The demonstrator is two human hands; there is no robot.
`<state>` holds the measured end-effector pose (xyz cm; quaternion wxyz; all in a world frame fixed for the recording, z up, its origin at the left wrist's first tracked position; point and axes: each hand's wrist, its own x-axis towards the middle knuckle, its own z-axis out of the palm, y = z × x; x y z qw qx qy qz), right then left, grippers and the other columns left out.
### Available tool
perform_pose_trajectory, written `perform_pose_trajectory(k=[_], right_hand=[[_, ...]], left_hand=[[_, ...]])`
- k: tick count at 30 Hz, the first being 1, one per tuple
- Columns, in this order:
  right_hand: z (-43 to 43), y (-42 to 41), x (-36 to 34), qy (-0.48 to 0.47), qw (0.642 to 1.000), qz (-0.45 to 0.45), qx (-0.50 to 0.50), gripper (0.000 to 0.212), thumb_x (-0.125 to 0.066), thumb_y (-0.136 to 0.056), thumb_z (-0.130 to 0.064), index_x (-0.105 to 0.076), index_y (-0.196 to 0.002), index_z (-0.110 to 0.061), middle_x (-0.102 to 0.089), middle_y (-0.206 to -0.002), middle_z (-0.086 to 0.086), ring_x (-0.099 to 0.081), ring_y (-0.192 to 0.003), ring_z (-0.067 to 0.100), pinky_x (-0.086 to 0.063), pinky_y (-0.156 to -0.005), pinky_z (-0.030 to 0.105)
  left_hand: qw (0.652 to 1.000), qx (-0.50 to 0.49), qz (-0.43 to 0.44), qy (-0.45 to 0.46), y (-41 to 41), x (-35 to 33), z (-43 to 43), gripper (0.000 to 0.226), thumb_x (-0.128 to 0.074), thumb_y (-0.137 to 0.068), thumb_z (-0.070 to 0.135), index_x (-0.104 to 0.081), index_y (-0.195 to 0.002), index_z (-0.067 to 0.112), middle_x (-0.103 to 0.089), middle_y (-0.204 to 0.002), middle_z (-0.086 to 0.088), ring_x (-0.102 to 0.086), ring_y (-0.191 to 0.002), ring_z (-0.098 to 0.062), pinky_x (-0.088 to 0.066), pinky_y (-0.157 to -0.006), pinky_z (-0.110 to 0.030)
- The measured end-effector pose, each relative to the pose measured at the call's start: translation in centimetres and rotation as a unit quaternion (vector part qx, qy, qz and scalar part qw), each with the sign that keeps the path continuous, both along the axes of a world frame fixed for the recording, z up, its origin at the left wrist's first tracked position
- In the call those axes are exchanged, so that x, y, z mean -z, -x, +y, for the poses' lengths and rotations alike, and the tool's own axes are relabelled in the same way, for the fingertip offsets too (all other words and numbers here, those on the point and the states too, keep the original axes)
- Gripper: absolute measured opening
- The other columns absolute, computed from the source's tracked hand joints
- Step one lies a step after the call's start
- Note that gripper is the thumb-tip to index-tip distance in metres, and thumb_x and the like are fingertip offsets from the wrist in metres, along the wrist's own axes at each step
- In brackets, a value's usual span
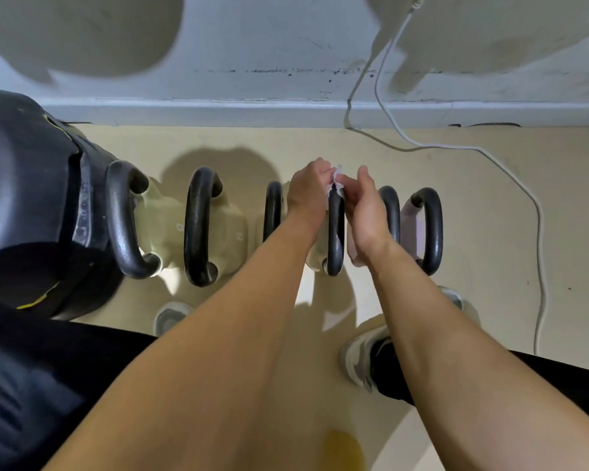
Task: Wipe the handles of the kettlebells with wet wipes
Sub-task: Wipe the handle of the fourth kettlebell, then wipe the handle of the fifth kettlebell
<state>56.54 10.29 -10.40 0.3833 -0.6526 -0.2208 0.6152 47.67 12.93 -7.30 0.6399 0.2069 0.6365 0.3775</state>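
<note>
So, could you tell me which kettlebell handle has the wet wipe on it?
The fourth handle from the left: left hand and right hand hold the wet wipe at its far end; the others are bare.

A single head-worn wide-angle view, steeply downward and close over kettlebells (pixel 198 229) mid-frame, wall (pixel 286 45) along the top.
</note>
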Motion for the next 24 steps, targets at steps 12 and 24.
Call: perform_pose_trajectory(k=[12, 24], right_hand=[[-8.6, 0.5, -0.8, -0.063, 0.982, -0.172, -0.048, 0.045, -0.043, -0.104, -0.029, -0.053, -0.060, -0.029, -0.044, -0.055, -0.017, -0.037, -0.057, 0.004, -0.033, -0.065, 0.031], [-10.9, -0.4, -0.1, -0.005, 0.974, -0.224, -0.008, 0.017, -0.076, -0.086, -0.022, -0.077, -0.099, -0.011, -0.076, -0.093, 0.000, -0.066, -0.082, 0.014, -0.059, -0.084, 0.035]], left_hand=[[1.000, -0.011, -0.010, -0.013, -0.6, -2.0, -8.9, 0.018, -0.054, -0.074, 0.029, -0.056, -0.078, 0.012, -0.057, -0.088, -0.009, -0.054, -0.081, -0.015, -0.042, -0.079, -0.030], [0.983, 0.138, 0.111, -0.058, 0.8, 0.2, -12.3, 0.021, -0.042, -0.084, 0.026, -0.055, -0.069, 0.019, -0.069, -0.082, 0.005, -0.070, -0.097, -0.013, -0.056, -0.087, -0.044]])
